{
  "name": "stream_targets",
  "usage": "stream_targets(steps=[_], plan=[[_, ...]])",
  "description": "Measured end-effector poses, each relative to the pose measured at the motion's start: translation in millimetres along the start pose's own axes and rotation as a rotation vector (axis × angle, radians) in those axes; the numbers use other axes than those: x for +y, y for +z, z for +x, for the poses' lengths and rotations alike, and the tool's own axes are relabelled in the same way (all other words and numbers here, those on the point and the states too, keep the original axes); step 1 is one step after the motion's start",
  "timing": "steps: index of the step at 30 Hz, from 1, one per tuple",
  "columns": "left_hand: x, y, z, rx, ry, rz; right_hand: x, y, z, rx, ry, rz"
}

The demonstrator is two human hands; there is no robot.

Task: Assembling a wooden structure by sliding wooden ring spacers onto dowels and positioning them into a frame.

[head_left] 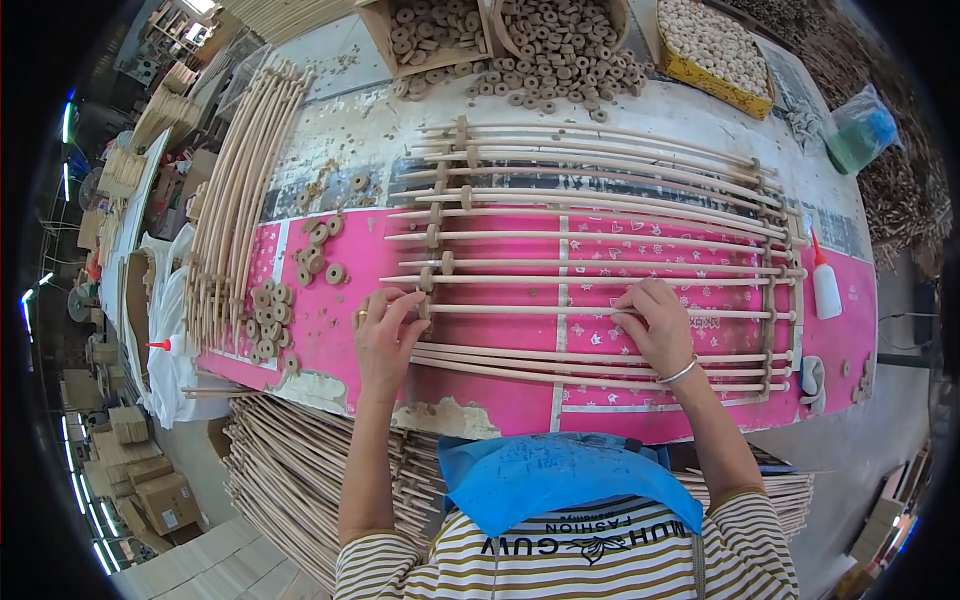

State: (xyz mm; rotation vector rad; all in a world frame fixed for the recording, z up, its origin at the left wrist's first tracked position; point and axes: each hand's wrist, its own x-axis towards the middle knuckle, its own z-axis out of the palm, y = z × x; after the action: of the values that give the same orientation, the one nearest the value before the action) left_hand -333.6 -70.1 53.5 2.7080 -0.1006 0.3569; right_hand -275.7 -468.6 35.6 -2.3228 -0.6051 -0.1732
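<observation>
Several pale wooden rods lie side by side across a wooden rack, whose right slat runs under them; many carry a brown ring near the left end. My left hand pinches a wooden ring at the left end of one rod, the thumb and fingers closed round it. Farther right, my right hand has its thumb and fingertips closed on the same rod. Nearer to me a few rods lie close together, and I cannot make out rings on their left ends.
Loose rings are heaped at the left beside a stack of rods. At the back stand a wooden box of rings and a yellow tray of pale balls. A white glue bottle is at the right. Bundled rods lie below the table edge.
</observation>
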Motion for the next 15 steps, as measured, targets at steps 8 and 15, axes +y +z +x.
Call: stream_targets(steps=[8,15], plan=[[0,6,-2,0.023,-0.022,0.023,-4,2,-1,0.0,-0.011,-0.094],[5,-16,1,0.221,-0.084,-0.148,-9,-13,9,0.045,-0.091,-0.036]])
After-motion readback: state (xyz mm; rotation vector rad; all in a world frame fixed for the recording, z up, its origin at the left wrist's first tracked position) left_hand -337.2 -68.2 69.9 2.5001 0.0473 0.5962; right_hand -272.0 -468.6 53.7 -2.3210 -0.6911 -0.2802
